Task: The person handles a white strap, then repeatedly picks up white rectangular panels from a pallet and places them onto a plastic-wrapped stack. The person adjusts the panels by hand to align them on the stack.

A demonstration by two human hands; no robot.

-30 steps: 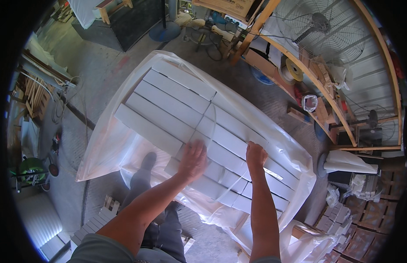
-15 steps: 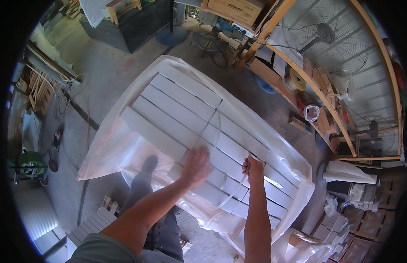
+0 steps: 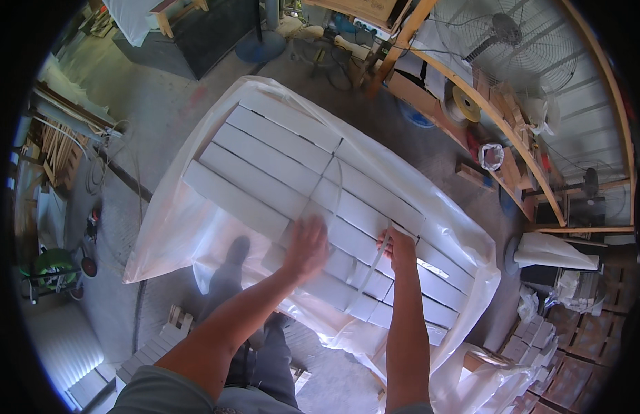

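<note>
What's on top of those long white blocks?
A pale strap crosses the white blocks, gripped by the right hand. The left hand is blurred over them; contact is unclear. Whatever lies directly beneath either hand is hidden.

We have rows of boxes [image 3: 382, 185] under the fingers of our left hand [image 3: 307, 245] and right hand [image 3: 399, 250], with sheeting [image 3: 164, 221] around them. From our right fingers a strap [image 3: 370, 272] runs toward us across the boxes. Ahead and right of those fingers sits a spool [image 3: 465, 105], a fan [image 3: 506, 31] beyond; well left of our left fingers, a wheeled machine [image 3: 54, 265].
</note>
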